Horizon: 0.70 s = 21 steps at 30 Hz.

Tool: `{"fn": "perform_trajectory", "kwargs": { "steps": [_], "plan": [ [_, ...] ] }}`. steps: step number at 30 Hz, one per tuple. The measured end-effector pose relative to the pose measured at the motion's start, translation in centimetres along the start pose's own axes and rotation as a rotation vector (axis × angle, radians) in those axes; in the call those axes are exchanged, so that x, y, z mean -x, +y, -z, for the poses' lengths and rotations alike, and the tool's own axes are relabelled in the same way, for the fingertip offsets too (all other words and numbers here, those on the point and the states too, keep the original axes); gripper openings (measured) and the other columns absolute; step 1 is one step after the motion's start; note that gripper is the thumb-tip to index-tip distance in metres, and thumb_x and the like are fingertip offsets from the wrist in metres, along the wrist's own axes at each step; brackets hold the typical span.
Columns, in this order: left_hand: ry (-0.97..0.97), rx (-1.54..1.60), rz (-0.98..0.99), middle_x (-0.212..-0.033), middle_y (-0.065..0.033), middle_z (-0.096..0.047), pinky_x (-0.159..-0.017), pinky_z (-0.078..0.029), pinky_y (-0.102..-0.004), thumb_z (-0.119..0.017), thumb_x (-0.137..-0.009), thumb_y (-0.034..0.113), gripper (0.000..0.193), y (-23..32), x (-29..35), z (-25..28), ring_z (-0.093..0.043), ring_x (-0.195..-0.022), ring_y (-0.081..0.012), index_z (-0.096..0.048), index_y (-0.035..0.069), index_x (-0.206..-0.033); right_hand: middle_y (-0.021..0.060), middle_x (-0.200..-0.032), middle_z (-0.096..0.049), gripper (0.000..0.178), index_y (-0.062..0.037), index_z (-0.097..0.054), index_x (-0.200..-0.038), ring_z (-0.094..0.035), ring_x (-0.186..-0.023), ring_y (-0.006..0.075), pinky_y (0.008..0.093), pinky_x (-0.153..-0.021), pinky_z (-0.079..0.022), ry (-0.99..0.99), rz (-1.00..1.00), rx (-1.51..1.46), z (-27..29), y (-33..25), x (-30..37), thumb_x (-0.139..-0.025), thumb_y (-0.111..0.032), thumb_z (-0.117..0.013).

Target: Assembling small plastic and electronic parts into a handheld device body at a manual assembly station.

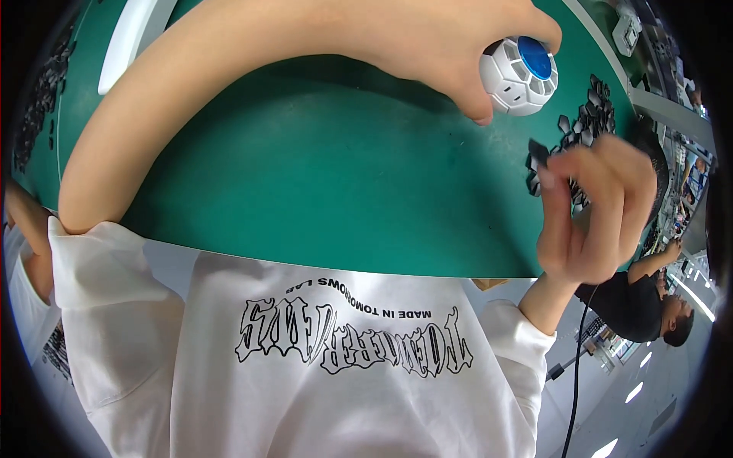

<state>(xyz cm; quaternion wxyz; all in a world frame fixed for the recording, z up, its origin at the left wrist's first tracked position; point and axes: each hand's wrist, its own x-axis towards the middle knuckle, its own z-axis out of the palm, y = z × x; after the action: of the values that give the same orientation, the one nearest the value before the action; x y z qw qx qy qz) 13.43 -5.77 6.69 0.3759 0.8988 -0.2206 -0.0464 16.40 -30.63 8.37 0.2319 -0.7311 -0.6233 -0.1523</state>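
My left hand (443,38) reaches across the green table (321,175) and grips a white ball-shaped shell (504,88) by its sides. Several panel-like recesses cover the shell, and a round blue disc (536,57) sits on one side of it. Below and to the right, my right hand (603,210) pinches a small black angular piece (537,151) between thumb and forefinger, apart from the shell. Beyond that hand lies a loose pile of similar black pieces (598,111), partly hidden by my fingers.
A white curved object (130,53) lies at the table's upper left. More black pieces (46,91) are scattered at the far left. Someone in a black top (630,309) is at the right, and another person's arm (32,221) shows at the left. A black cable (576,374) hangs at lower right.
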Motion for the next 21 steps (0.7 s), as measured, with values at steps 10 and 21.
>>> {"fn": "perform_trajectory", "kwargs": {
  "steps": [10,21],
  "plan": [
    [0.209,0.236,-0.112,-0.089,-0.013,-0.072,-0.064,-0.059,-0.0338,-0.087,-0.071,0.021,0.061,-2.8,-1.6,-5.2,-0.072,-0.073,-0.0224,-0.062,0.004,-0.124,0.0055,-0.091,-0.059,0.022,-0.0024,-0.064,-0.098,-0.055,-0.076,0.0151,0.0268,-0.063,-0.042,-0.159,-0.104,0.141,-1.3,0.4,-3.2,-0.08,0.002,-0.076],
    [0.031,0.166,0.026,-0.083,-0.0216,-0.072,-0.076,-0.055,-0.0448,-0.078,-0.072,0.025,0.04,-0.2,0.1,0.4,-0.07,-0.082,-0.0394,-0.069,-0.001,-0.101,-0.0006,-0.096,-0.056,0.032,-0.0044,-0.06,-0.107,-0.055,-0.081,0.009,0.0232,-0.065,-0.045,-0.075,-0.546,-0.266,-2.9,1.8,-1.0,-0.085,-0.01,-0.082]
  ]
}}
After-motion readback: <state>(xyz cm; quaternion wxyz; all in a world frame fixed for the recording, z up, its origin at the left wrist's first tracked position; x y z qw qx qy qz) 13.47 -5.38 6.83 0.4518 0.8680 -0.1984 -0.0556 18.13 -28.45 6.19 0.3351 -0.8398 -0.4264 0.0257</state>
